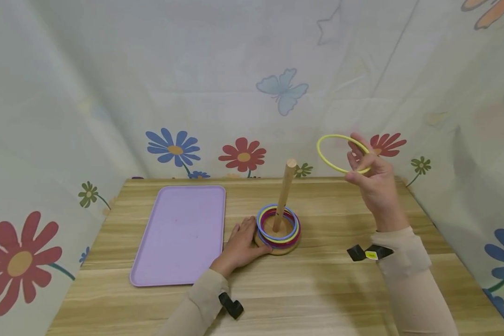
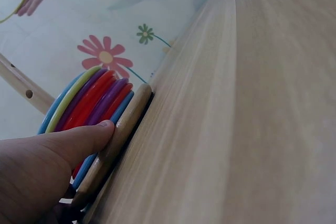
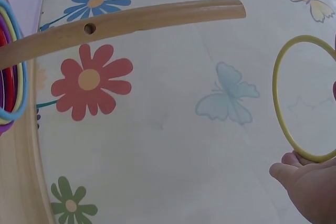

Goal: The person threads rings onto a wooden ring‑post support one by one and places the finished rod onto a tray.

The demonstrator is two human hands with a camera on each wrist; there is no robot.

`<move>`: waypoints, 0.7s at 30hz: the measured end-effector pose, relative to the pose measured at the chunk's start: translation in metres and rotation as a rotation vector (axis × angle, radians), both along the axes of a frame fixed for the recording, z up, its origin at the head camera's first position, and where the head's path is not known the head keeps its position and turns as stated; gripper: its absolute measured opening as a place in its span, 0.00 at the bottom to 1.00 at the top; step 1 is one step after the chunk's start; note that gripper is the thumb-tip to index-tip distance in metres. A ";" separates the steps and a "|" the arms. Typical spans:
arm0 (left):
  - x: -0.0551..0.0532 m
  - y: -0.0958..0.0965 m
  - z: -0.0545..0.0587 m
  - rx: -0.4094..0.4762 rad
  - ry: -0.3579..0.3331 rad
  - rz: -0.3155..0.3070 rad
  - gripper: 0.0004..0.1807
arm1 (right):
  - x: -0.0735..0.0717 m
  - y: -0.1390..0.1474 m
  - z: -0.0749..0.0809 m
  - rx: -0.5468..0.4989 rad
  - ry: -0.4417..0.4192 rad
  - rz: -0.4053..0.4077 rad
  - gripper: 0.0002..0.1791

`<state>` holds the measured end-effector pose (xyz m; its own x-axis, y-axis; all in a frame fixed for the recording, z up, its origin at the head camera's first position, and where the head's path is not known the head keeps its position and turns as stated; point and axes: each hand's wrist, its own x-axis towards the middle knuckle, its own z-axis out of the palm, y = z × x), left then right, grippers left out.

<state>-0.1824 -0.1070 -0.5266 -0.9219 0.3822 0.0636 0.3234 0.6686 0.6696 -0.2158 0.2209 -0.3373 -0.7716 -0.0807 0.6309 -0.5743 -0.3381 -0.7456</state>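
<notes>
My right hand (image 1: 375,179) pinches a thin yellow ring (image 1: 333,166) between thumb and fingers, raised to the right of a ring-toss stand. That stand has an upright wooden peg (image 1: 284,196) on a round wooden base (image 2: 123,139). Around the foot of the peg lies a stack of several rings (image 2: 86,103) in blue, yellow, red and purple. Down at the base, my left hand (image 1: 241,245) holds its near left side, the thumb (image 2: 100,135) along the edge by the lowest rings. Its other fingers are mostly hidden in the left wrist view.
A flat purple tray (image 1: 180,233) lies on the wooden table (image 1: 302,294), left of the stand. Behind the table's back edge hangs a pale curtain (image 1: 218,70) printed with flowers and butterflies, which also runs down both sides.
</notes>
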 end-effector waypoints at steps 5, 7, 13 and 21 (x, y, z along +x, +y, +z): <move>0.000 0.000 0.001 0.006 0.002 0.004 0.58 | -0.001 -0.009 0.005 -0.017 0.003 0.034 0.23; -0.001 0.000 0.001 0.008 0.002 0.003 0.58 | -0.002 -0.012 0.006 -0.023 0.006 0.055 0.23; -0.001 0.000 -0.003 0.008 0.001 0.001 0.57 | -0.006 -0.022 0.008 -0.024 0.010 0.104 0.20; -0.001 0.000 -0.002 0.012 0.000 0.003 0.57 | -0.011 -0.038 0.004 0.017 0.007 0.138 0.20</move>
